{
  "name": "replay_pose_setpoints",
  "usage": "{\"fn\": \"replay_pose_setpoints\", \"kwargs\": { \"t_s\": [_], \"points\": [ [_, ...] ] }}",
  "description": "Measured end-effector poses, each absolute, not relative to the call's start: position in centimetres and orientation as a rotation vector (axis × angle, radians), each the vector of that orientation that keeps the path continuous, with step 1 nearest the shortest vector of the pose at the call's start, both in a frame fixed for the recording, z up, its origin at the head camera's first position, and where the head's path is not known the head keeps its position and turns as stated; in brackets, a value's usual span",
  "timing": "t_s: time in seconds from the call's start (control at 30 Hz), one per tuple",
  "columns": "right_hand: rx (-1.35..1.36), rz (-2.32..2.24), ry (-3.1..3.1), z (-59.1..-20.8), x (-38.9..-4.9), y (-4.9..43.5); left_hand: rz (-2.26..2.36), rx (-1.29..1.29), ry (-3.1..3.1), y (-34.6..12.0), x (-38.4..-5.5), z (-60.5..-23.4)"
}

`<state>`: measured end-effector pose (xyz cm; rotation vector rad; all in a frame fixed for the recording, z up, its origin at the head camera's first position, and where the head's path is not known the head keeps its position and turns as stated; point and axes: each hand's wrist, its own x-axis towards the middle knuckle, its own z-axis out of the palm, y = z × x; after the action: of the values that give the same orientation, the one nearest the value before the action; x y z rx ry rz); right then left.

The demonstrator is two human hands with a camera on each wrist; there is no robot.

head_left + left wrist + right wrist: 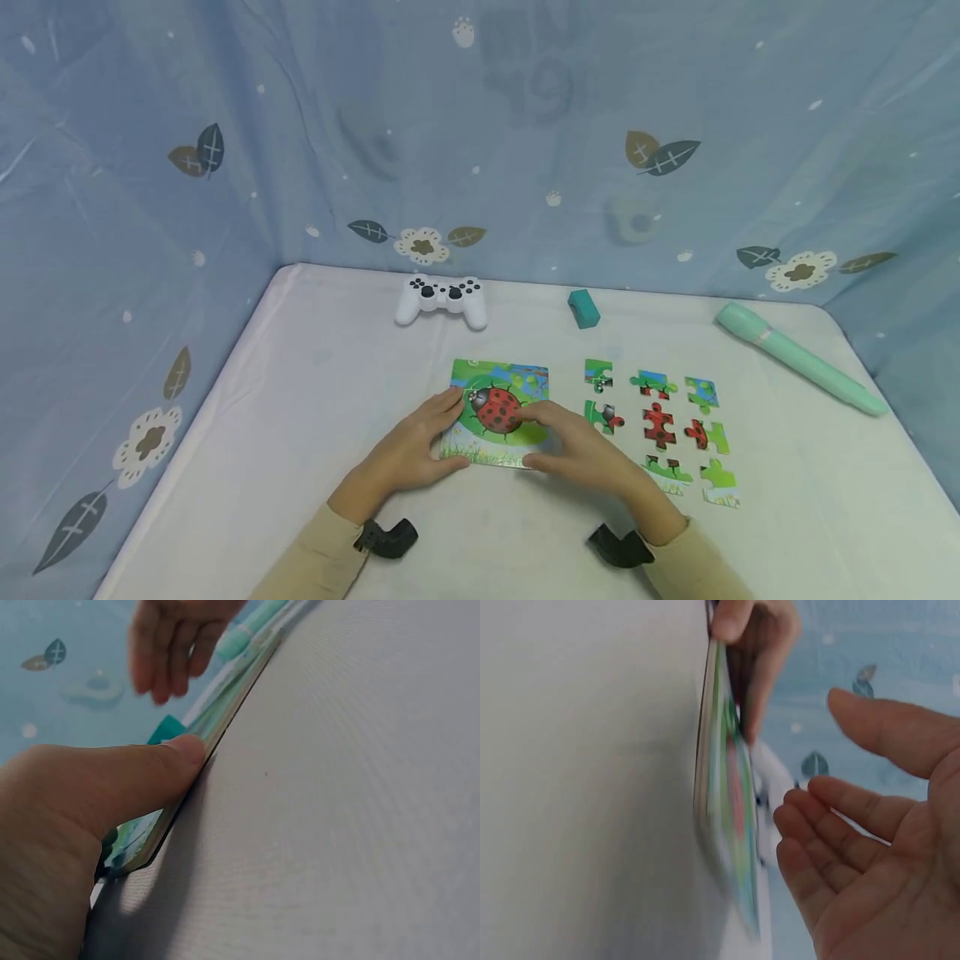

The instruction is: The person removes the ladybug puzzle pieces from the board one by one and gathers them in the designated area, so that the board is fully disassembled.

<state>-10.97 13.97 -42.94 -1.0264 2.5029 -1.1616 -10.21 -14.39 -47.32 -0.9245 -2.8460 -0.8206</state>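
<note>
A square ladybug puzzle board (498,412), with a green and blue picture, is in front of me in the head view. My left hand (412,442) grips its left side, with the thumb (161,769) at the near edge and the fingers farther up the side. My right hand (592,450) hovers over the board's right part, its fingers loosely bent and holding nothing. In the right wrist view, that same right hand (885,855) is apart from the board. To the right lie several loose jigsaw pieces (658,427) in rows, some partly hidden by the right hand and forearm.
A white game controller (442,300) lies at the back, left of a small teal block (583,308). At the far right is a long mint-green stick with a thick end (802,358). Blue patterned cloth (480,150) walls the white table's (300,375) back and sides.
</note>
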Motion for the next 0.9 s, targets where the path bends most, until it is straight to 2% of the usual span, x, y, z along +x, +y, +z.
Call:
{"fn": "replay_pose_setpoints", "kwargs": {
  "t_s": [0.2, 0.37, 0.9],
  "points": [
    [-1.07, -1.191, 2.409, -43.3, -12.5, 9.3, -0.793, -0.934, -2.839, -14.5, -10.4, -47.5],
    [-1.075, -1.092, 2.517, -44.6, -12.7, 7.3, -0.765, -0.965, -2.848, -14.5, -10.4, -47.5],
    [-1.02, -1.112, 2.606, -45.8, -12.0, 6.8, -0.77, -0.949, -2.856, -14.4, -10.5, -47.4]
  ]
}}
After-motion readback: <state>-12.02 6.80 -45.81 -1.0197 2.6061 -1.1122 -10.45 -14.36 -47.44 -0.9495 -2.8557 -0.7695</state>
